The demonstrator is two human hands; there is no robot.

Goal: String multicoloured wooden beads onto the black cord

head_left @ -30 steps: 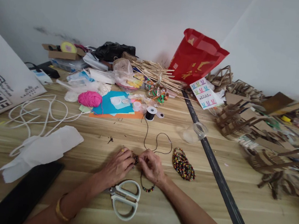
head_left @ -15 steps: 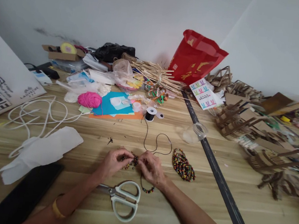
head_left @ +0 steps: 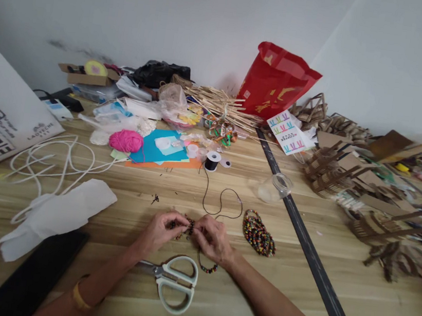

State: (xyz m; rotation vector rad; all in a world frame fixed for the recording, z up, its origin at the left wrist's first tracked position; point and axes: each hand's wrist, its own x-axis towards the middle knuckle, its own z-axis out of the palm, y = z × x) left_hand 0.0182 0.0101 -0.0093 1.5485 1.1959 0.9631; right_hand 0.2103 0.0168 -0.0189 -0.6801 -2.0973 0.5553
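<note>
My left hand (head_left: 161, 232) is closed in a pinch over a small pile of multicoloured beads (head_left: 189, 222), its fingertips at a small dark bead. Close against it, my right hand (head_left: 213, 238) has thumb and forefinger pinched on a thin black cord (head_left: 242, 211); the exact grip is partly hidden. Below the right hand hangs a short row of strung beads (head_left: 208, 269) on the table. The cord runs back in a loop to a spool (head_left: 212, 161). White-handled scissors (head_left: 179, 284) lie just in front of the hands, and beaded strands (head_left: 259, 234) lie to the right.
Behind stand pink yarn (head_left: 126, 141), blue paper (head_left: 158, 146), a bundle of sticks (head_left: 226, 103) and a red bag (head_left: 275, 83). A clear plastic cup (head_left: 275, 188) lies right of the spool. Woven baskets (head_left: 330, 168) crowd the right; white cord (head_left: 64, 164) and cloth (head_left: 59, 216) lie left.
Both hands stay almost in place, with only slight finger movement over the beads. The scissors, spool and beaded strands have not moved.
</note>
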